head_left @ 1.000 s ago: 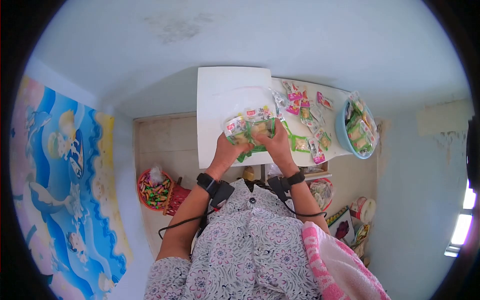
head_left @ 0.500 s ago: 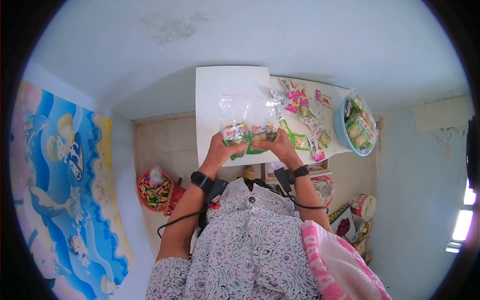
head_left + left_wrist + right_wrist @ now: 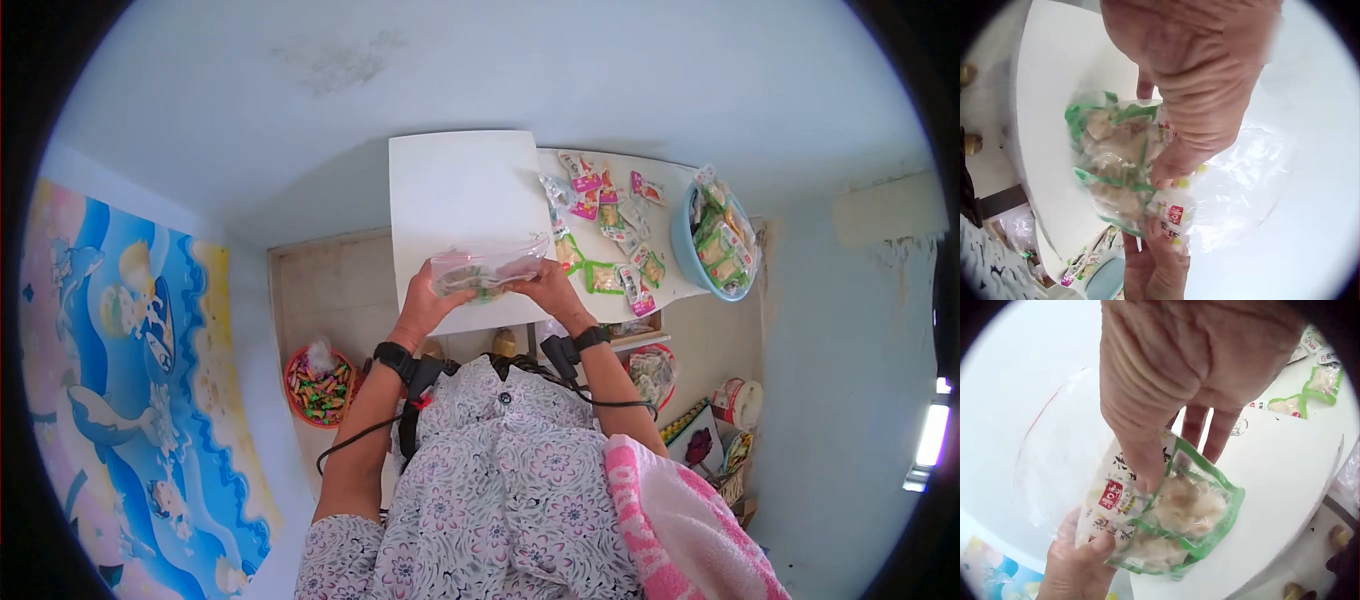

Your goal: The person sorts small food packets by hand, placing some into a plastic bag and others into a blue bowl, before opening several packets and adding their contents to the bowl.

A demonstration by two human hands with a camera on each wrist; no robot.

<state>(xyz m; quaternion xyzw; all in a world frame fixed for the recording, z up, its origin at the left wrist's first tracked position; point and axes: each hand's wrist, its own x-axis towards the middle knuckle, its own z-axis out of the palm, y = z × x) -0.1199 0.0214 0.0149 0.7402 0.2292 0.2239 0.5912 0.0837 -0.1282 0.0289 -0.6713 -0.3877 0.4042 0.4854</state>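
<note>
Both hands grip a clear zip bag (image 3: 490, 262) over the near part of the white table. Inside it, lying side by side, are green-edged snack packets (image 3: 1188, 506) with pale, lumpy food and white printed tops. My left hand (image 3: 428, 305) has the bag's left side, its thumb (image 3: 1175, 165) pressed on the front. On the right side, my right hand (image 3: 556, 298) pinches the bag, thumb (image 3: 1142, 465) across a packet's printed top and fingers behind. The bag's unfilled upper part (image 3: 1241, 194) extends beyond the packets, with a reddish line along its edge.
Loose snack packets (image 3: 603, 278) are scattered over the right part of the table (image 3: 460, 185). A blue basin (image 3: 682, 245) full of packets stands at the table's right end. On the floor are a red basket (image 3: 320, 388) of colourful wrapped pieces and another red container (image 3: 652, 372).
The bag has tilted, so its upper part, spread away from me half a second ago, now appears foreshortened above the hands. Both hands keep their hold.
</note>
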